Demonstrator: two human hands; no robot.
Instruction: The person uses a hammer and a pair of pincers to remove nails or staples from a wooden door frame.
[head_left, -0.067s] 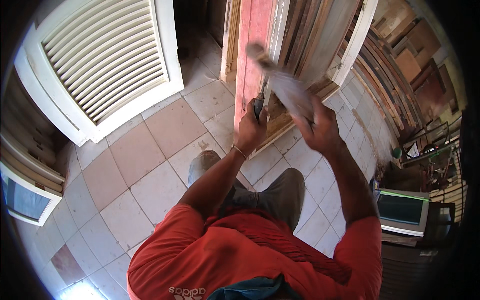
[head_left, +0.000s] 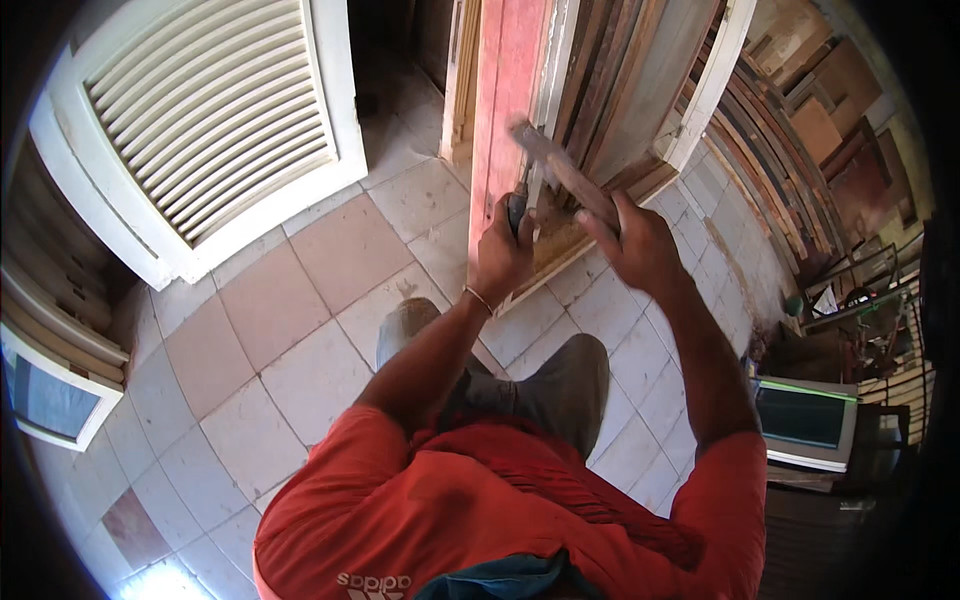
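Observation:
My left hand [head_left: 503, 255] is closed round a black-handled chisel [head_left: 517, 211], held upright against the edge of a pink-red painted door or frame piece [head_left: 502, 110]. The chisel's tip is hard to make out. My right hand [head_left: 640, 248] grips a hammer [head_left: 578, 184] by its worn wooden handle. The hammer's head lies to the upper left of that hand, just above the chisel and in front of the painted wood. A thin band is round my left wrist.
A white louvred shutter [head_left: 215, 120] stands at the left, above a small framed pane [head_left: 55, 390]. Long boards [head_left: 775, 165] are stacked at the right. Another framed panel [head_left: 805, 415] is at the lower right. Tiled floor [head_left: 300, 400] lies beneath my legs.
The hammer's head has come down and slightly right, nearer the chisel, and is less blurred. My right hand has turned a little with it; my left hand stays put.

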